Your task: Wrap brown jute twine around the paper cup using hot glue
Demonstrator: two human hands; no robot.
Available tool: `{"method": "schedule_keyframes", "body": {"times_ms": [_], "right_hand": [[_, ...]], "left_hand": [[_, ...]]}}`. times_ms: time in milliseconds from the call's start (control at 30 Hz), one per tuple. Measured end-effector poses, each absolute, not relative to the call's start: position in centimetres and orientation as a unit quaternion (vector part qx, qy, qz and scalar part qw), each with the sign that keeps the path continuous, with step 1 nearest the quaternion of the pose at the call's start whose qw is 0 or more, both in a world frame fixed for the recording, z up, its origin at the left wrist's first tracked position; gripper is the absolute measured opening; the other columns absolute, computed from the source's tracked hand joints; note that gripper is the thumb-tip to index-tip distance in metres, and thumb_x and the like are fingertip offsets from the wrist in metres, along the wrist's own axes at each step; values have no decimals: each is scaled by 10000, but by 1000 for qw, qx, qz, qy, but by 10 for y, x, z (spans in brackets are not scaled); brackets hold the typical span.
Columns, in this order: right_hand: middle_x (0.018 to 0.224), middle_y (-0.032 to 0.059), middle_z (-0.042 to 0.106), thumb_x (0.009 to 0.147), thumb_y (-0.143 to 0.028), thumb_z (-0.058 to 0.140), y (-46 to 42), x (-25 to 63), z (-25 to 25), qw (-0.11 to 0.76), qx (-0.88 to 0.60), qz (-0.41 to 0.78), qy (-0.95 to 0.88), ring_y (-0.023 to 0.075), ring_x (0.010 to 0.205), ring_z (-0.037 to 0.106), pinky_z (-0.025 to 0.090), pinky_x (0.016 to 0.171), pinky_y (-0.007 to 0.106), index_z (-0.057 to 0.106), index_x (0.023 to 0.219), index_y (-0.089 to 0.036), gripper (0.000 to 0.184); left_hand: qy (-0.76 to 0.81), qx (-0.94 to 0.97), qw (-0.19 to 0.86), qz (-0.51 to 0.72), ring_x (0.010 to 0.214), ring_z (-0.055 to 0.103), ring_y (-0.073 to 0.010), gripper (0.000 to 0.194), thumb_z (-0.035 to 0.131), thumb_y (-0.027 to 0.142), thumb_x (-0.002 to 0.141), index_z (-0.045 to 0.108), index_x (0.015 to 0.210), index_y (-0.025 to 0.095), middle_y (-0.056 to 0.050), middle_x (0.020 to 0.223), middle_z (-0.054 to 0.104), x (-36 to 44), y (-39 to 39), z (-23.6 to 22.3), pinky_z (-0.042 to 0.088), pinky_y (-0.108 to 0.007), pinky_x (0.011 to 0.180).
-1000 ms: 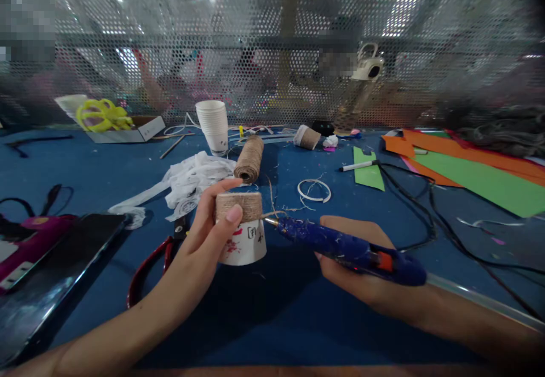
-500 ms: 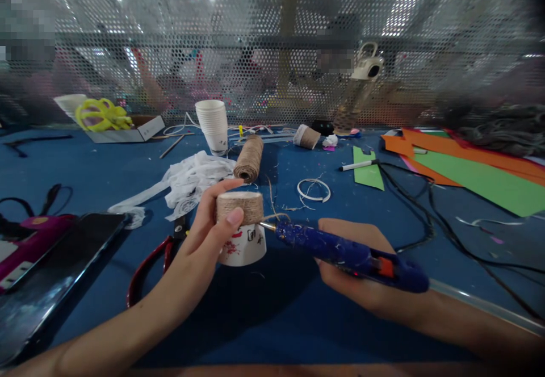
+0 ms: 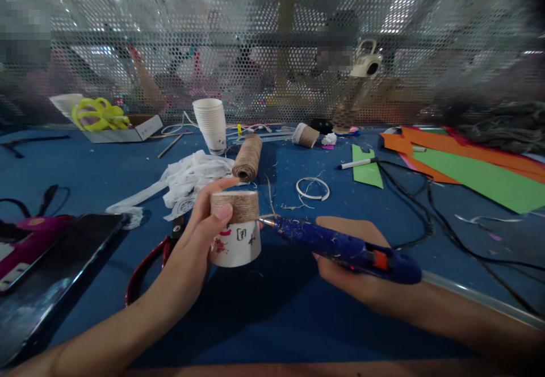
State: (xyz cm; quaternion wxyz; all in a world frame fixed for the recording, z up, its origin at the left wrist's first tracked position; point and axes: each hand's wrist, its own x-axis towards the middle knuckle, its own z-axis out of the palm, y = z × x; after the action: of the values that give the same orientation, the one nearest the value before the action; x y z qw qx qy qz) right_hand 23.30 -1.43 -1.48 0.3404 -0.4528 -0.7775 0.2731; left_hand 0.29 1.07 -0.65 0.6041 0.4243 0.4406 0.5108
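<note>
My left hand point(image 3: 206, 223) is closed round a white paper cup point(image 3: 236, 245), its thumb pressed on a band of twine point(image 3: 242, 205) wound about the cup's upper part. Black marks and a red print show on the lower part. In my right hand point(image 3: 353, 252) is a blue hot glue gun point(image 3: 340, 246) with a clear glue stick point(image 3: 481, 297) out of its rear. The metal nozzle point(image 3: 267, 222) points left at the twine's lower edge, at or very near the cup; contact is hard to tell. A loose twine end sticks out just above it. Behind the cup lies a twine roll point(image 3: 247, 158).
White lace ribbon point(image 3: 191, 175) lies behind my left hand, red-handled pliers point(image 3: 145, 269) beside it. A phone point(image 3: 63, 275) is at left. Stacked paper cups point(image 3: 210, 124) stand behind; a white ring point(image 3: 313, 188), a pen point(image 3: 357, 164), coloured paper point(image 3: 477, 172) and a black cable point(image 3: 430, 212) lie right.
The cup has shifted slightly left in my left hand and appears turned a little. The glue gun has followed slightly left, its nozzle still by the twine's lower edge.
</note>
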Motion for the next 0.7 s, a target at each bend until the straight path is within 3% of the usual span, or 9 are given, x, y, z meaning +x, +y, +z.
{"method": "schedule_keyframes", "body": {"times_ms": [233, 433, 700], "right_hand": [[586, -63, 437, 746, -81, 561, -15, 232, -13, 339, -436, 277, -786, 74, 520, 396, 294, 488, 225, 389, 623, -204, 245], [575, -70, 409, 733, -81, 558, -14, 231, -15, 355, -429, 273, -785, 73, 508, 368, 273, 482, 232, 371, 618, -205, 252], [580, -67, 425, 745, -86, 549, -15, 232, -12, 340, -446, 293, -774, 75, 517, 391, 290, 490, 232, 381, 617, -207, 243]], "left_hand": [[486, 442, 585, 476, 780, 695, -144, 506, 701, 488, 815, 551, 1284, 374, 16, 1062, 720, 4, 8, -7, 535, -175, 609], [488, 430, 594, 474, 799, 717, -190, 555, 690, 483, 820, 519, 1330, 347, -12, 1077, 741, 4, 9, -6, 564, -235, 626], [454, 402, 630, 485, 767, 732, -183, 542, 711, 430, 809, 545, 1305, 288, -30, 1005, 757, 4, 8, -1, 578, -226, 622]]}}
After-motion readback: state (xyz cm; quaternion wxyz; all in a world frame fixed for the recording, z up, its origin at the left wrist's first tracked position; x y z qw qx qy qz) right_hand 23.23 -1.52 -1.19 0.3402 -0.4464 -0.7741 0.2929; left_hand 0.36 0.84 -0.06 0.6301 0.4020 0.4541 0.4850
